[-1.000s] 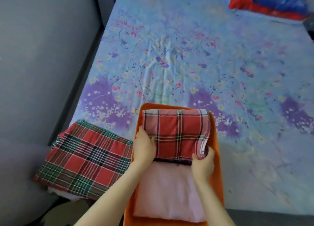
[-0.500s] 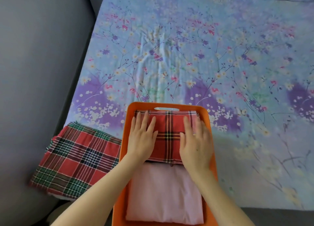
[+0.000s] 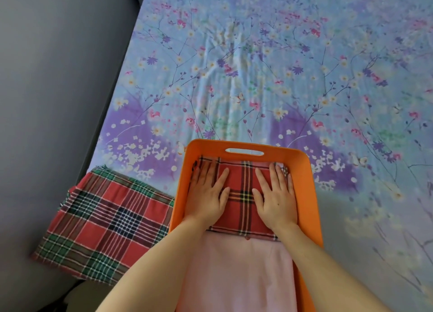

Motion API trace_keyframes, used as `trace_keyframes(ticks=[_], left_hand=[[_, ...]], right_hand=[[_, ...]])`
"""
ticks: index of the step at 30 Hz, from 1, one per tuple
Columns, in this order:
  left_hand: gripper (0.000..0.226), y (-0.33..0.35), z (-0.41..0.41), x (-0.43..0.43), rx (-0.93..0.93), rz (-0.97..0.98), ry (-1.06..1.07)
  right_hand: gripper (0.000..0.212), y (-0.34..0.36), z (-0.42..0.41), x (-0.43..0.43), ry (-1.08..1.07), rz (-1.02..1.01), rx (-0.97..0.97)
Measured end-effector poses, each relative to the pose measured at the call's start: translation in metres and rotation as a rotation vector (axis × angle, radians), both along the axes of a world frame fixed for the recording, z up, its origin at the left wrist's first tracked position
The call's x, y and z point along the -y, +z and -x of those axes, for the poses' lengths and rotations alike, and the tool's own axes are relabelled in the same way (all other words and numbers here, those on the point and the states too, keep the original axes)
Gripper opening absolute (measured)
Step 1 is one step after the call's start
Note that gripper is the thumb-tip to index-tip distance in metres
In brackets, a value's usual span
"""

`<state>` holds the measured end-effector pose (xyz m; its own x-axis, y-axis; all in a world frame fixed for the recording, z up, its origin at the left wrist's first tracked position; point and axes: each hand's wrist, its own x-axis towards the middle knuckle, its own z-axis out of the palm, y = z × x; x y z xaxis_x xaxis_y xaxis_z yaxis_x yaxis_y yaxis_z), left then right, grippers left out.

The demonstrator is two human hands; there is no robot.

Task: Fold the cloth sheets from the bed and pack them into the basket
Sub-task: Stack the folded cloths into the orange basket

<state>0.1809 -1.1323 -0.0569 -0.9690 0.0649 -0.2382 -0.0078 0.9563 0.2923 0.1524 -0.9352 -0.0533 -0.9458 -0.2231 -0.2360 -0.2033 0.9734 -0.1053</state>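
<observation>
Folded cloths were pressed flat in the orange basket on the bed.

Nearest, a plain pink folded sheet point(image 3: 236, 276) lay in the basket point(image 3: 307, 194). On its far half a red plaid cloth point(image 3: 242, 201), yellow and black striped, was held down by the left hand point(image 3: 207, 194) and right hand point(image 3: 275, 195), fingers straight and spread, nothing gripped. Just beside the basket's left wall a larger red-green plaid sheet point(image 3: 103, 225) was laid folded at the bed edge. Beyond, the floral bedsheet point(image 3: 257, 65) was seen spread out.
</observation>
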Motion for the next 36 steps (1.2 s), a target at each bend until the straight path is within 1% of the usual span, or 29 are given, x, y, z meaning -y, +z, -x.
trace_keyframes(ticks=[2,4,5,6,8,9,10,11,12,13,14,15,16,17,18,19,20,21,23,25,26,28,31,32,34,35,36], left_hand=[[0.063,0.012,0.003,-0.002,0.07,0.004,-0.016],[0.057,0.035,0.003,0.002,0.176,-0.04,-0.032],[0.054,0.052,0.002,0.008,0.193,-0.116,-0.023],[0.05,0.07,0.001,0.012,0.169,-0.259,0.014],[0.038,0.108,-0.018,0.036,0.013,-0.565,0.166],[0.032,0.122,-0.027,0.047,-0.106,-0.63,0.238],[0.027,0.131,-0.039,0.064,-0.226,-0.631,0.322],[0.024,0.133,-0.054,0.085,-0.307,-0.593,0.411],[0.022,0.129,-0.063,0.103,-0.328,-0.539,0.499],[0.02,0.116,-0.074,0.123,-0.277,-0.47,0.592],[0.019,0.099,-0.084,0.143,-0.165,-0.387,0.693],[0.021,0.079,-0.099,0.163,-0.008,-0.301,0.814],[0.028,0.059,-0.115,0.179,0.163,-0.242,0.948],[0.039,0.043,-0.136,0.191,0.318,-0.228,1.091],[0.049,0.027,-0.16,0.201,0.431,-0.254,1.23],[0.057,0.012,-0.184,0.204,0.504,-0.327,1.354],[0.062,0.001,-0.205,0.199,0.548,-0.448,1.47],[0.062,-0.007,-0.223,0.191,0.578,-0.613,1.595],[0.051,-0.017,-0.247,0.174,0.662,-0.985,1.787],[0.043,-0.025,-0.255,0.156,0.699,-1.336,1.827],[0.041,-0.027,-0.255,0.147,0.681,-1.462,1.818],[0.039,-0.025,-0.248,0.131,0.608,-1.579,1.807],[0.042,-0.016,-0.237,0.12,0.506,-1.71,1.927],[0.038,-0.009,-0.231,0.119,0.489,-1.77,1.964],[0.019,0.013,-0.22,0.121,0.434,-1.871,2.03],[0.013,0.023,-0.214,0.122,0.403,-1.878,2.073],[0.013,0.033,-0.208,0.123,0.365,-1.876,2.117]], right_hand=[[0.063,0.004,0.0,0.001,0.007,-0.006,-0.008],[0.061,0.011,-0.006,0.0,0.017,-0.022,-0.024],[0.059,0.018,-0.009,0.004,0.006,-0.03,-0.035],[0.056,0.027,-0.011,0.005,-0.022,-0.031,-0.045],[0.051,0.052,-0.018,0.025,-0.093,0.026,-0.101],[0.049,0.067,-0.02,0.037,-0.139,0.106,-0.139],[0.047,0.084,-0.025,0.057,-0.153,0.222,-0.19],[0.046,0.1,-0.034,0.084,-0.13,0.349,-0.25],[0.043,0.114,-0.042,0.11,-0.085,0.457,-0.294],[0.039,0.124,-0.052,0.136,-0.022,0.535,-0.303],[0.036,0.13,-0.062,0.161,0.05,0.582,-0.272],[0.033,0.132,-0.071,0.183,0.123,0.601,-0.226],[0.03,0.129,-0.079,0.201,0.182,0.594,-0.168],[0.029,0.125,-0.086,0.217,0.229,0.56,-0.091],[0.031,0.118,-0.094,0.233,0.271,0.51,0.001],[0.035,0.111,-0.1,0.245,0.301,0.457,0.095],[0.038,0.105,-0.104,0.252,0.312,0.411,0.175],[0.041,0.099,-0.108,0.258,0.317,0.377,0.223],[0.042,0.089,-0.118,0.268,0.326,0.349,0.272],[0.04,0.084,-0.126,0.27,0.327,0.34,0.281],[0.039,0.082,-0.13,0.269,0.329,0.333,0.276],[0.037,0.08,-0.135,0.265,0.332,0.32,0.264],[0.034,0.078,-0.143,0.261,0.354,0.316,0.251],[0.033,0.079,-0.145,0.26,0.367,0.328,0.246],[0.03,0.084,-0.15,0.257,0.403,0.366,0.221],[0.028,0.089,-0.151,0.254,0.419,0.382,0.2],[0.027,0.095,-0.152,0.249,0.434,0.385,0.183]])
